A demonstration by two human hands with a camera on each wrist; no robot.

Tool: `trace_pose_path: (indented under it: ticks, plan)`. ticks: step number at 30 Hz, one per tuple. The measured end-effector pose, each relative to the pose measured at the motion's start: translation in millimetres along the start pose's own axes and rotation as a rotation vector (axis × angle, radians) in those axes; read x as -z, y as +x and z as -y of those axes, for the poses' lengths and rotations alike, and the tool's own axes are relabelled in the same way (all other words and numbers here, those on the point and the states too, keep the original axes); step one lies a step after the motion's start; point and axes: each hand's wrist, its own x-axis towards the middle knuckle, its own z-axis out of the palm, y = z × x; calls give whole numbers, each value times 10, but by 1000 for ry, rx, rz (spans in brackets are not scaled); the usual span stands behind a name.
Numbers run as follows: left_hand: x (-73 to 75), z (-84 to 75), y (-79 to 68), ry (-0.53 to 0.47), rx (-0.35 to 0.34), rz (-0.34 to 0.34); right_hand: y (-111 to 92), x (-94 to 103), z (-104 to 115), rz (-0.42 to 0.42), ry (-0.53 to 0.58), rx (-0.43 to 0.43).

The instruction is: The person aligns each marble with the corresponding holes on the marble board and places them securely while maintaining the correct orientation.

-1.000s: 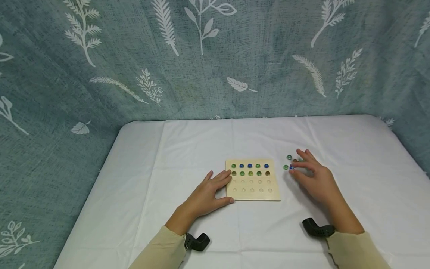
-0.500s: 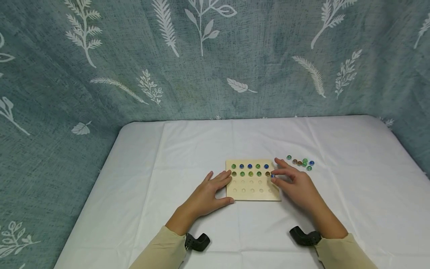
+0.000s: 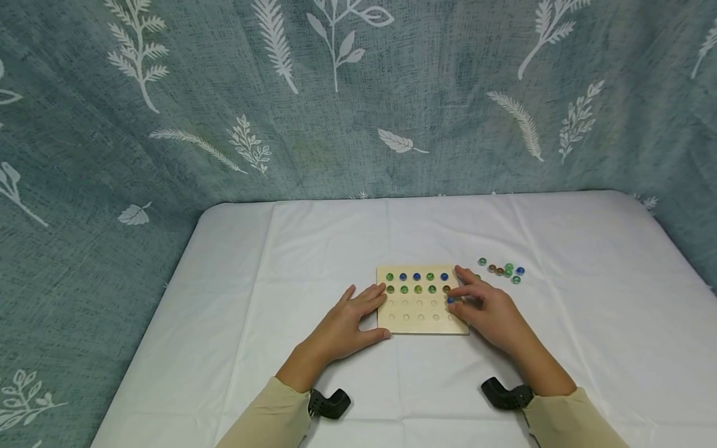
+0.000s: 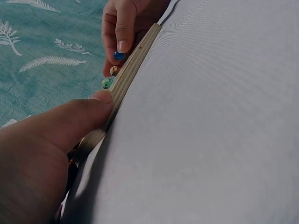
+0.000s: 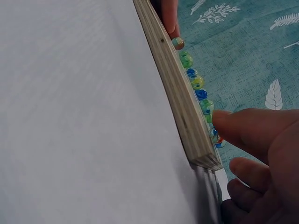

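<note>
A pale wooden board with rows of round hollows lies flat. Glass marbles in green, blue, yellow and brown fill its two far rows; bare hollows show in the two nearer ones. My right hand pinches a blue marble between thumb and index finger, low over the right end of the third row. In the left wrist view that blue marble shows under the thumbtip. My left hand rests at the board's left edge, fingers straight on its side and thumb at the near corner.
Several loose marbles, green, brown and blue, lie on the white cloth right of the board, beyond my right hand. A green patterned curtain hangs behind the table's far edge. Black wrist cameras sit near both sleeves.
My right hand has carried the blue marble leftward from the loose pile to the board, then slightly lower onto the third row. My left hand has stayed in place.
</note>
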Motion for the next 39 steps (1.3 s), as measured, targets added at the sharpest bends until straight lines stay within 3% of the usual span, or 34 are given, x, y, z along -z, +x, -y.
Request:
trace_pose_path:
  ticks: [14, 39]
  plan:
    - [6, -11, 3, 7, -24, -15, 12, -8, -15, 17, -46, 11]
    - [-5, -18, -9, 4, -10, -3, -10, -16, -23, 20, -23, 4]
